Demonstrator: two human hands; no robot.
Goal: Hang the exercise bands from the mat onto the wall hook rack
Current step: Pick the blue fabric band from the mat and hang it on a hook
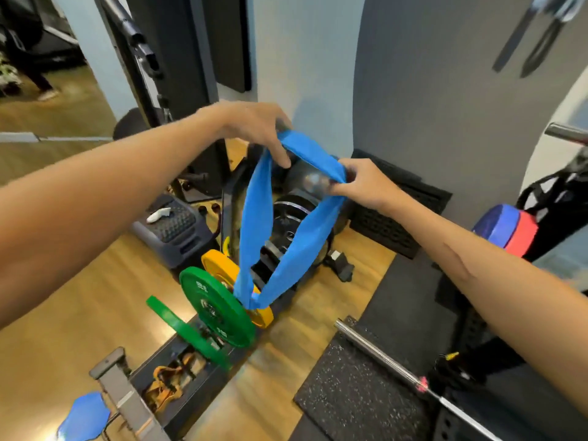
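Note:
A wide blue exercise band (258,224) hangs as a long loop between both hands, its lower end dangling just above the weight plates. My left hand (254,128) pinches the top left of the band. My right hand (362,183) grips the top right end, a little lower and nearer to me. Dark straps (528,36) hang from something on the grey wall at the upper right; the hook rack itself is blurred and mostly out of frame.
Green plates (216,310) and a yellow plate (222,265) stand on a floor rack below the band. A steel barbell (381,358) lies over a black rubber mat (350,399) at the right. A grey step platform (178,227) sits on the left.

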